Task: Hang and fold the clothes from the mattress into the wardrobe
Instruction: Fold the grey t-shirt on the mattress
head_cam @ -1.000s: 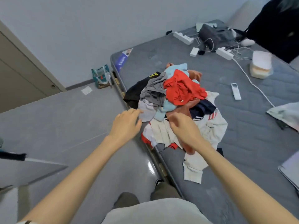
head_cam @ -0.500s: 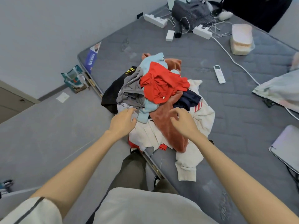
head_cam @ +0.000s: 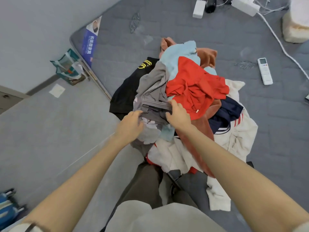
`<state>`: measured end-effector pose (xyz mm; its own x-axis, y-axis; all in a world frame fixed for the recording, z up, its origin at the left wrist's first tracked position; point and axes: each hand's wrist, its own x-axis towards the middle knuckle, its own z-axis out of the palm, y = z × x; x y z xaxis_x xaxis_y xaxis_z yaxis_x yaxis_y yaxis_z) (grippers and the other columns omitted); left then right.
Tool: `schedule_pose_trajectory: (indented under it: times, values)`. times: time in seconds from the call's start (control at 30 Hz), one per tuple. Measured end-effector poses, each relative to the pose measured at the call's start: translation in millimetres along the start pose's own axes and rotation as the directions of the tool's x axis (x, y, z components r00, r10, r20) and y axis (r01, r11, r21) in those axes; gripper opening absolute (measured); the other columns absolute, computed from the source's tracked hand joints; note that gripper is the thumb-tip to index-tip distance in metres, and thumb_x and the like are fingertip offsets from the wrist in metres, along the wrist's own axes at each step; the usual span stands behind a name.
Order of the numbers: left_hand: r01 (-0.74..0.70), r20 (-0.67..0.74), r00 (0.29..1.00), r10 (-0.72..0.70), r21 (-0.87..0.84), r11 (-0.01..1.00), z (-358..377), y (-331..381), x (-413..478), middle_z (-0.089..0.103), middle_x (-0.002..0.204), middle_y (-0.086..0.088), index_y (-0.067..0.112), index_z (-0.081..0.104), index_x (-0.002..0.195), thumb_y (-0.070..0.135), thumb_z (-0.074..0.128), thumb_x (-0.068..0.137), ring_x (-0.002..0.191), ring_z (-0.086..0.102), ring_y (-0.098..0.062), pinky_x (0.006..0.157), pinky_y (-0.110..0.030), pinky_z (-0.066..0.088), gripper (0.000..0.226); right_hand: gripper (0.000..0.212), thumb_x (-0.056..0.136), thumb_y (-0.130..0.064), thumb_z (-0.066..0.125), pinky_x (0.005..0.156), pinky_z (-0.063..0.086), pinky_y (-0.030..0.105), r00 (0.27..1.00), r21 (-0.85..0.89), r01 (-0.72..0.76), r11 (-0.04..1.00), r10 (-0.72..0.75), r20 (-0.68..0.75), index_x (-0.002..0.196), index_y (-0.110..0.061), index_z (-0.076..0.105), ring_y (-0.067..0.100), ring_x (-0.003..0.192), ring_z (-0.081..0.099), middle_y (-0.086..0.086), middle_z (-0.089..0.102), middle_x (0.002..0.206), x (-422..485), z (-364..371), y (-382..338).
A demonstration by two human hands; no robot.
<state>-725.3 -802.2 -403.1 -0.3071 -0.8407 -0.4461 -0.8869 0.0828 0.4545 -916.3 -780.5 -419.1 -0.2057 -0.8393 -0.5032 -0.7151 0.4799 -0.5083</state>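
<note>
Both hands moved up the pile since 0.5 s ago: they were apart on its near edge, now they meet on the grey garment (head_cam: 154, 91); camera also tipped further down.

Head view: left hand (head_cam: 131, 125) has fingers curled onto the grey garment's lower left fold, pinching fabric. Right hand (head_cam: 178, 114) grips the same garment's dark hem from the right, thumb on top. Both clenched on cloth, neither released.

Clothes pile (head_cam: 192, 101) sits on the grey mattress (head_cam: 267, 114) at its near-left edge, partly overhanging. Red top (head_cam: 195, 84) on top, light blue piece (head_cam: 180, 54) behind it, black shirt (head_cam: 127, 92) left, white garment (head_cam: 237, 136) right.

Remote (head_cam: 265, 71) lies on the mattress, well apart to the right. Power strip (head_cam: 245, 5) at the top edge. Wardrobe not in view.
</note>
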Motion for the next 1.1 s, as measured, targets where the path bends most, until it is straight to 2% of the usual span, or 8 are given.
schedule_pose_trajectory:
  times: [0.1, 0.2, 0.3, 0.43, 0.67, 0.83, 0.97, 1.1]
  values:
    - [0.003, 0.042, 0.999, -0.002, -0.023, 1.0, 4, -20, 20, 0.049, 0.137, -0.005, 0.019, 0.043, 0.14, 0.022, 0.05, 0.096, 0.12, 0.053, -0.023, 0.095, -0.035, 0.044, 0.045, 0.052, 0.096, -0.025, 0.051, 0.099, 0.039, 0.05, 0.989, -0.03, -0.119, 0.992, 0.121, 0.088, 0.144, -0.023, 0.031, 0.04, 0.122, 0.044, 0.016, 0.041, 0.136, 34, 21, -4]
    - [-0.007, 0.055, 0.998, 0.008, -0.027, 1.0, 5, -31, 30, 0.047, 0.14, -0.005, 0.019, 0.04, 0.142, 0.023, 0.048, 0.097, 0.121, 0.051, -0.022, 0.095, -0.035, 0.044, 0.046, 0.032, 0.096, -0.019, 0.048, 0.092, 0.042, 0.045, 0.99, -0.027, -0.142, 0.989, 0.142, 0.0, 0.128, -0.016, 0.048, 0.038, 0.117, 0.048, 0.016, 0.052, 0.127, 54, 31, -5]
    - [-0.023, 0.052, 0.998, 0.026, -0.055, 0.998, 2, -36, 33, 0.044, 0.142, -0.004, 0.019, 0.038, 0.143, 0.021, 0.047, 0.098, 0.123, 0.049, -0.022, 0.096, -0.035, 0.045, 0.047, 0.02, 0.097, -0.021, 0.05, 0.082, 0.045, 0.044, 0.997, 0.075, -0.041, 0.996, 0.046, -0.066, 0.112, -0.009, 0.055, 0.038, 0.102, 0.055, 0.018, 0.065, 0.103, 56, 27, -10]
    - [-0.017, 0.01, 1.0, 0.018, -0.11, 0.994, -6, -30, 31, 0.039, 0.145, -0.005, 0.02, 0.03, 0.148, 0.018, 0.048, 0.098, 0.125, 0.046, -0.023, 0.094, -0.034, 0.044, 0.053, 0.014, 0.097, -0.021, 0.055, 0.073, 0.043, 0.042, 0.987, 0.189, 0.133, 0.973, -0.113, -0.114, 0.103, -0.009, 0.058, 0.034, 0.083, 0.06, 0.014, 0.067, 0.086, 40, 5, -21]
    - [-0.135, -0.129, 0.985, 0.115, -0.165, 0.977, -24, 1, 22, 0.035, 0.145, -0.006, 0.026, 0.024, 0.151, 0.011, 0.052, 0.096, 0.126, 0.043, -0.023, 0.097, -0.035, 0.046, 0.064, 0.012, 0.094, -0.015, 0.062, 0.075, 0.044, 0.036, 0.926, 0.165, 0.378, 0.911, -0.375, -0.048, 0.1, -0.006, 0.065, 0.023, 0.085, 0.063, 0.007, 0.069, 0.091, -6, -58, -33]
    - [-0.163, -0.095, 0.983, 0.159, -0.044, 0.986, -22, 28, -7, 0.03, 0.148, -0.01, 0.035, 0.038, 0.143, 0.031, 0.057, 0.095, 0.13, 0.035, -0.032, 0.101, -0.046, 0.042, 0.052, 0.01, 0.091, -0.017, 0.065, 0.078, 0.045, 0.03, 0.875, 0.211, 0.457, 0.864, -0.479, 0.067, 0.097, -0.009, 0.068, 0.017, 0.086, 0.063, 0.0, 0.07, 0.092, -66, -98, -35]
    - [-0.192, -0.189, 0.964, 0.188, -0.005, 0.981, -7, 51, -43, 0.034, 0.147, -0.009, 0.025, 0.056, 0.125, 0.02, 0.052, 0.095, 0.129, 0.036, -0.033, 0.095, -0.046, 0.038, 0.031, 0.011, 0.09, -0.019, 0.067, 0.079, 0.047, 0.035, 0.851, 0.216, 0.491, 0.844, -0.518, 0.089, 0.096, -0.009, 0.069, 0.024, 0.088, 0.063, 0.005, 0.07, 0.09, -120, -112, -18]
    - [-0.256, -0.249, 0.934, 0.255, 0.029, 0.966, 12, 72, -88, 0.05, 0.133, -0.006, 0.008, 0.057, 0.117, 0.015, 0.044, 0.096, 0.116, 0.048, -0.028, 0.086, -0.039, 0.041, 0.026, 0.008, 0.092, -0.021, 0.065, 0.079, 0.047, 0.04, 0.868, 0.22, 0.485, 0.846, -0.497, -0.004, 0.093, -0.015, 0.069, 0.023, 0.086, 0.062, 0.003, 0.07, 0.091, -174, -112, 19]
